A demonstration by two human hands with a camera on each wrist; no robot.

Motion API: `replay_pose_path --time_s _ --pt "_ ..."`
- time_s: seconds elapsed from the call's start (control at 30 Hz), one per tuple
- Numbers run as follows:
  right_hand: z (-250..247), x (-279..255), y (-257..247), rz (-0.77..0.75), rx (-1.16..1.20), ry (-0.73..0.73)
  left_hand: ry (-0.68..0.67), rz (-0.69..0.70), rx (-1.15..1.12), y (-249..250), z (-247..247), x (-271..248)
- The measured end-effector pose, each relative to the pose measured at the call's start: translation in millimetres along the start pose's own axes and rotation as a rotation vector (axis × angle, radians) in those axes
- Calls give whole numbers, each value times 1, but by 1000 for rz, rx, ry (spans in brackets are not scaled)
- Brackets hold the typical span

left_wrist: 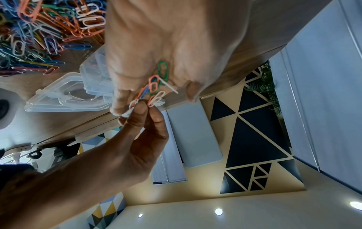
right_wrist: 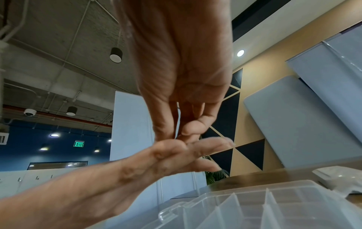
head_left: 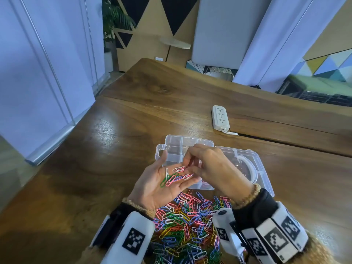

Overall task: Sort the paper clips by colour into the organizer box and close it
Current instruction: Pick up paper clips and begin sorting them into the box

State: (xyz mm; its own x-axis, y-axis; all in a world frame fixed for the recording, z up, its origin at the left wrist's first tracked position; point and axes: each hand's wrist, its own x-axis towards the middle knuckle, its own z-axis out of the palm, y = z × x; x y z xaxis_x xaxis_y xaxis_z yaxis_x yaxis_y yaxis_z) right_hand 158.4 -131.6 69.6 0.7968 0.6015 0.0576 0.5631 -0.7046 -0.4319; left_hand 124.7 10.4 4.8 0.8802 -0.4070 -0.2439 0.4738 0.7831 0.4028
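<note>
On the wooden table (head_left: 118,141), left to right: left hand (head_left: 162,184) palm-up with fingers flat and relaxed, carrying a few clips (head_left: 174,177) (green, pink, white, blue) above the near edge of the organizer box (head_left: 171,147). Right hand (head_left: 211,168) reaches in from the right, thumb and fingertips pinched on a white clip (left_wrist: 133,104) at the left fingertips. Box is open and clear, lid (head_left: 253,166) flat to the right; loose clip pile (head_left: 190,221) just near of it, power strip (head_left: 220,117) well behind.
</note>
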Motion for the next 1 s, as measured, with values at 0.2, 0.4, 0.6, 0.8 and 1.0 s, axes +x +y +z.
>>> replay_pose_path --time_s 0.2,0.4,0.6,0.8,1.0 --pt "-12 -4 0 12 20 66 32 -43 -142 -1 8 -5" --pt "-10 -10 7 -189 -4 150 38 -64 -175 1 10 -7" --pt "-5 -19 15 -299 -13 153 44 -62 -154 -1 16 -8" --pt "-1 -18 21 -344 -108 80 42 -80 -143 -4 14 -6" --pt "-5 -16 24 -311 -80 121 45 -100 -169 -4 17 -8"
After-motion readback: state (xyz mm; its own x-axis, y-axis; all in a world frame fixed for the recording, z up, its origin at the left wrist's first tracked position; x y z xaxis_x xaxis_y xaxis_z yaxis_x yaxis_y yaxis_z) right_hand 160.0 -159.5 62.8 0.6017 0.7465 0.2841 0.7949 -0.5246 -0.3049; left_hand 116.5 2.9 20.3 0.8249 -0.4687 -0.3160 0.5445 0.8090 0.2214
